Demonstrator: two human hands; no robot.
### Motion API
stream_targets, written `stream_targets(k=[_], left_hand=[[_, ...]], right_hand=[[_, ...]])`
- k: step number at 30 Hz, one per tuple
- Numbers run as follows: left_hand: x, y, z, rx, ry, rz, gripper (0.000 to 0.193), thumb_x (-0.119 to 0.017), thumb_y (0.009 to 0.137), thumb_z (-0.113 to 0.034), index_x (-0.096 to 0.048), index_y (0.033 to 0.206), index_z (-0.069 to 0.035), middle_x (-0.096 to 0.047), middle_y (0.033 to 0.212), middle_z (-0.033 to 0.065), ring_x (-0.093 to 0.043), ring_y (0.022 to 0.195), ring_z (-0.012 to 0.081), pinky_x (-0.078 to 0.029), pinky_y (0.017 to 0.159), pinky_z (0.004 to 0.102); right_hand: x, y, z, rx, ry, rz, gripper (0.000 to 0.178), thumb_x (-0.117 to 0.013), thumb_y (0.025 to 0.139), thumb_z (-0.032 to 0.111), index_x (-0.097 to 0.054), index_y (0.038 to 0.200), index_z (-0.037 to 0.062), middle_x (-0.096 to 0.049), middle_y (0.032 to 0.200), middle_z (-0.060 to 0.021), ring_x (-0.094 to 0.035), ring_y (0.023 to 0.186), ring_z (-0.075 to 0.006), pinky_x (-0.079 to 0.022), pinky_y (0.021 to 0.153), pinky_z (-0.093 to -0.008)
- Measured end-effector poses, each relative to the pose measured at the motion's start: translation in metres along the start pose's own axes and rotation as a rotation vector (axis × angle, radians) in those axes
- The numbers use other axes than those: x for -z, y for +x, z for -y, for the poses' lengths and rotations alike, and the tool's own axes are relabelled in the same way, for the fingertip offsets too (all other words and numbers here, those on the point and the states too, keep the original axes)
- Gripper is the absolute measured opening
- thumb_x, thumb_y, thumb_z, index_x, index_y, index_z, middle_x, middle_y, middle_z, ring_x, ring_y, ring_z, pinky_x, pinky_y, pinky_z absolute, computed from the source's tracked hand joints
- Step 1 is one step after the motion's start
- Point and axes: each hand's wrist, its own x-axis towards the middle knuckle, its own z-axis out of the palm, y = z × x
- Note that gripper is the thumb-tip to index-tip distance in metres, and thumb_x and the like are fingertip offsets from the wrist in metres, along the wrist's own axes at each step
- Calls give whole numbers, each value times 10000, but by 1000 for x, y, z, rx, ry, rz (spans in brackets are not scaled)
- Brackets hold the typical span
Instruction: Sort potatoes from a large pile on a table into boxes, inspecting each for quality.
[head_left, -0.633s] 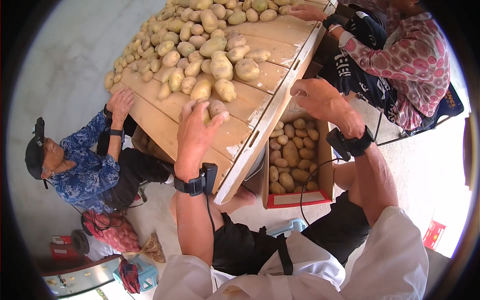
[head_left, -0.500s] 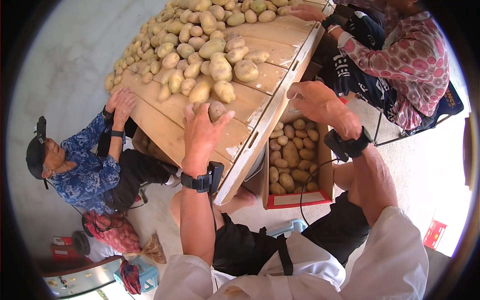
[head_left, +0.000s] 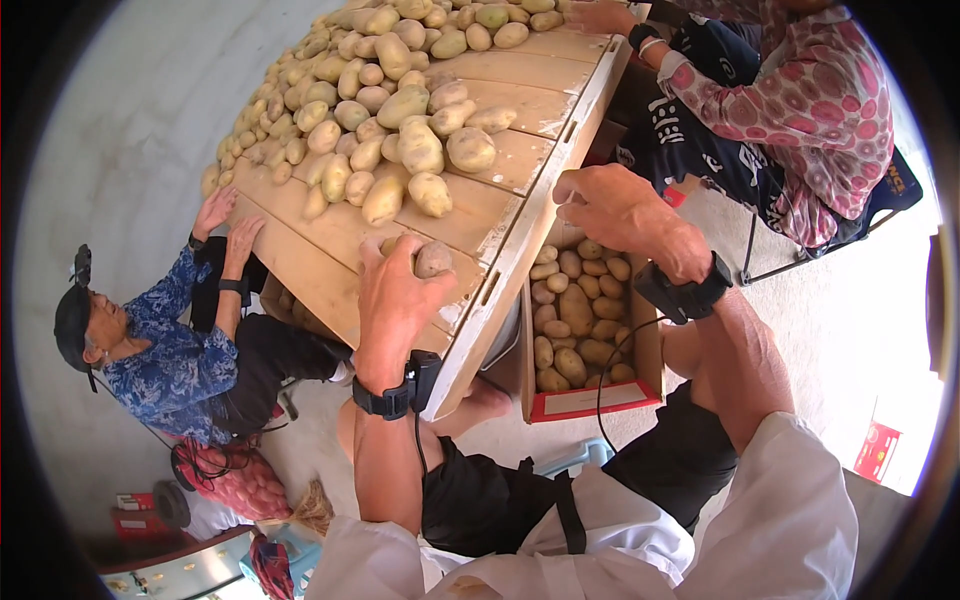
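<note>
My left hand (head_left: 400,300) is closed around a small brownish potato (head_left: 434,259) just above the near part of the wooden table (head_left: 475,215). A second potato seems to show behind its fingers. My right hand (head_left: 622,212) hovers beyond the table's right edge, over the far end of a cardboard box (head_left: 590,402) of potatoes. Its fingers curl downward, and what they hold, if anything, is hidden beneath the hand. A large heap of potatoes (head_left: 350,110) covers the far and left parts of the table.
At the left a person in a blue patterned shirt (head_left: 170,345) rests both hands on the table edge. A person in a pink patterned sleeve (head_left: 800,110) sits at the far right, one hand on the table. A red net sack (head_left: 235,480) lies at the lower left.
My left hand has drawn nearer to me across the table with the potato, away from the heap. My right hand has shifted slightly left. The person at the left has spread their hands apart.
</note>
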Motion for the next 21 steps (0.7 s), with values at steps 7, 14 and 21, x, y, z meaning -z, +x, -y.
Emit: stream_targets(k=[7, 14, 21], left_hand=[[1, 9, 27, -182, -74, -27, 477, -766, 770, -250, -677, 1168, 0, -550, 1269, 265, -598, 1141, 421, -494, 1006, 443], [31, 6, 35, -10, -761, 162, 513, -756, 857, -225, -637, 1253, 77, -677, 1184, 154, -634, 1116, 225, -462, 1031, 311], [41, 12, 50, -86, -1215, 105, 568, -650, 978, -164, -486, 1455, 98, -611, 1364, 186, -597, 1293, 315, -475, 1046, 391]], right_hand=[[-1, -2, 6, -15, -12, 5, 268, -623, 920, 230, -756, 1083, 64, -750, 1042, -218, -703, 1035, -413, -546, 941, -465], [-5, 1, 8, 23, -14, 12, 259, -635, 918, 231, -757, 1072, 63, -751, 1031, -220, -704, 1033, -414, -546, 941, -465], [-10, 4, 8, 17, -22, 39, 281, -634, 919, 244, -756, 1088, 56, -751, 1036, -221, -704, 1034, -419, -545, 940, -472]])
